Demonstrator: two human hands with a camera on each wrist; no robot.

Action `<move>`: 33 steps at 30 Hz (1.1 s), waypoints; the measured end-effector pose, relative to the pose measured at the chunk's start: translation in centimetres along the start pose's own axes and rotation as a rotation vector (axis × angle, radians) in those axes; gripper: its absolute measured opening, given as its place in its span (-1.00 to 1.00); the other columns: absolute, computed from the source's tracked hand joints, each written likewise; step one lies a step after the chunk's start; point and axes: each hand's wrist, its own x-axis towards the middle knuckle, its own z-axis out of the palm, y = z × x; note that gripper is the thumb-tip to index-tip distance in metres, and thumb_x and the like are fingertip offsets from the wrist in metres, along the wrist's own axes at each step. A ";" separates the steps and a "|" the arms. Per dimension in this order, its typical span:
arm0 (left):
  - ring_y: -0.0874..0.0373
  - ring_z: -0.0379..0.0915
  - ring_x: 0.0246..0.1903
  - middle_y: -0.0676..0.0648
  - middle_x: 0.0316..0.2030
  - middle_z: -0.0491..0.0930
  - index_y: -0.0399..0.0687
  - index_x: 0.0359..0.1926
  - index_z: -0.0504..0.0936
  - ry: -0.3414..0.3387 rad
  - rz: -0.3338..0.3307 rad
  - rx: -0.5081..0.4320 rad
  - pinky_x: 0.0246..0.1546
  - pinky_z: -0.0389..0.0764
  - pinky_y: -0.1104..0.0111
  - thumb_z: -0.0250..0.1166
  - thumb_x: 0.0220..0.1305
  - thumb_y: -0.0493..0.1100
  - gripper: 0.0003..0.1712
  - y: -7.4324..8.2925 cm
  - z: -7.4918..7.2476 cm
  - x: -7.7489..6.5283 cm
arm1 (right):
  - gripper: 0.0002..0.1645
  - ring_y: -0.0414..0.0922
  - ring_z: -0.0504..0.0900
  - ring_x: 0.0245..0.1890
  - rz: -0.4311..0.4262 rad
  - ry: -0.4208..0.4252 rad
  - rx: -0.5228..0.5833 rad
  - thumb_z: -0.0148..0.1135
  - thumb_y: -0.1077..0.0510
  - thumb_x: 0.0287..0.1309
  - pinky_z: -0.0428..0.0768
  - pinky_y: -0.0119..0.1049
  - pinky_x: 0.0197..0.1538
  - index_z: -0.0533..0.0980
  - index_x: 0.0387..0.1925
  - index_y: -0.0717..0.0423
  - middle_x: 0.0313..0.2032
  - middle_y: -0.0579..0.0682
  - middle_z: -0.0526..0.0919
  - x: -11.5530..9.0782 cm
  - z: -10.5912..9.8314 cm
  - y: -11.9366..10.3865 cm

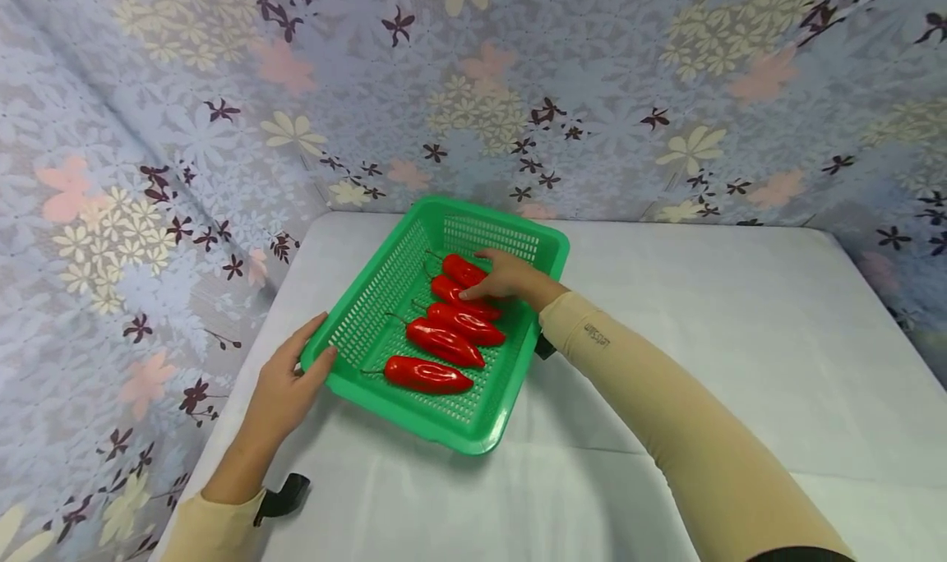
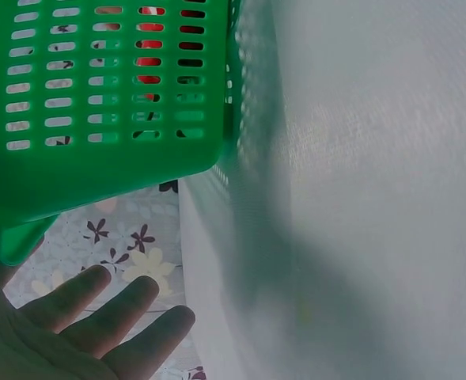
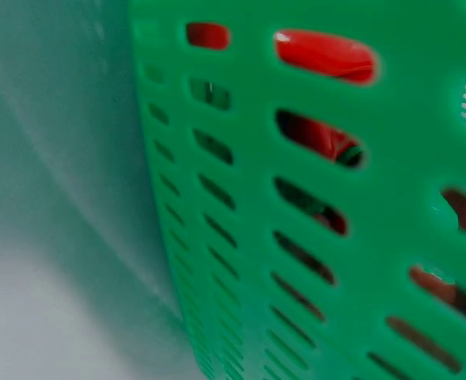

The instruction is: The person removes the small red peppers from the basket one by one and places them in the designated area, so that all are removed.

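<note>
A green plastic basket (image 1: 355,389) with slotted walls sits on the white table, turned at an angle. Several glossy red peppers (image 1: 429,375) with thin stems lie in a slanting row inside it. My left hand (image 1: 284,381) pinches the basket's left corner between thumb and forefinger; in the left wrist view its other fingers (image 2: 110,317) stretch out below the rim. My right hand (image 1: 510,276) reaches over the right wall and holds the farthest red pepper (image 1: 462,270), the thumb lying against the pepper beside it. The basket wall (image 3: 248,190) mostly hides this hand in the right wrist view.
A white cloth covers the table (image 1: 703,324), which stretches to the right of the basket. Flower-patterned fabric (image 1: 473,94) rises behind the table and along its left side. Dark wrist devices (image 1: 284,496) are worn near the sleeve cuffs.
</note>
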 end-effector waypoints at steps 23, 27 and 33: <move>-0.15 0.27 0.27 -0.24 0.40 0.31 0.01 0.53 0.27 0.015 0.029 0.023 0.09 0.44 -0.18 0.14 0.50 0.04 -0.34 0.5 0.1 -0.2 | -0.18 -0.01 0.53 -0.03 -0.004 0.086 0.058 0.50 0.05 0.15 0.53 -0.13 0.01 0.40 0.42 -0.09 0.34 0.12 0.39 -1.6 -1.3 -0.8; -0.15 0.27 0.28 -0.24 0.41 0.31 0.01 0.52 0.28 0.014 0.031 0.023 0.10 0.42 -0.16 0.14 0.50 0.04 -0.33 0.6 0.3 -0.1 | -0.25 0.08 0.64 -0.09 -0.024 0.087 0.137 0.49 0.08 0.16 0.59 -0.04 0.04 0.44 0.38 -0.07 0.21 0.17 0.51 -2.7 -2.1 -1.0; -0.16 0.27 0.26 -0.26 0.40 0.31 0.00 0.52 0.27 0.015 0.027 0.044 0.09 0.39 -0.16 0.14 0.50 0.06 -0.33 0.8 0.0 -0.2 | -0.23 0.08 0.66 -0.11 -0.122 0.168 0.248 0.47 0.05 0.19 0.63 -0.09 -0.04 0.41 0.41 -0.12 0.28 0.18 0.47 -4.5 -3.5 -1.6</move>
